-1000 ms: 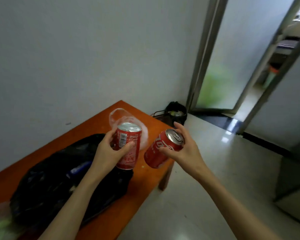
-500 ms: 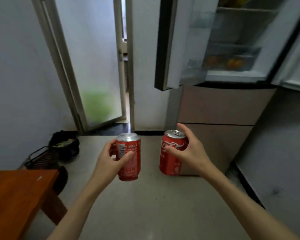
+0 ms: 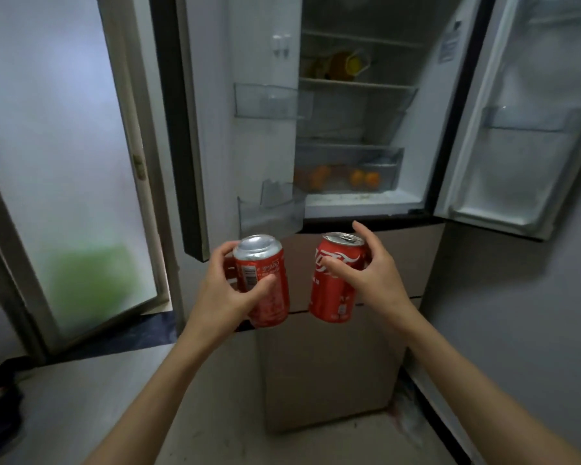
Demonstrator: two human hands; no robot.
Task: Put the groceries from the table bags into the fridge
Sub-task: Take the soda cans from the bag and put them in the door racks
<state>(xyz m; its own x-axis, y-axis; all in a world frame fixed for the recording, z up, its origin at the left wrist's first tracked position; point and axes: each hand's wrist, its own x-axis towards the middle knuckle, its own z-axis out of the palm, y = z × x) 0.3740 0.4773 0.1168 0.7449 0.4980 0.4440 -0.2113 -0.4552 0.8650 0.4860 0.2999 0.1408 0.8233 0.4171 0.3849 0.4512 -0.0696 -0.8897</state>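
Two red cans are carried, one per hand, so both go in on a single trip. The left can (image 3: 264, 280) is gripped round its side by the left hand (image 3: 230, 290), fingers and thumb curled about it. The right can (image 3: 334, 276) is held likewise by the right hand (image 3: 369, 273), tilted slightly. Both are kept roughly upright, below the open fridge (image 3: 359, 209), not yet inside. Two fridge doors are swung open. Clear bins are seen on the doors; the lower left door bin (image 3: 270, 213) looks nearest, a likely target.
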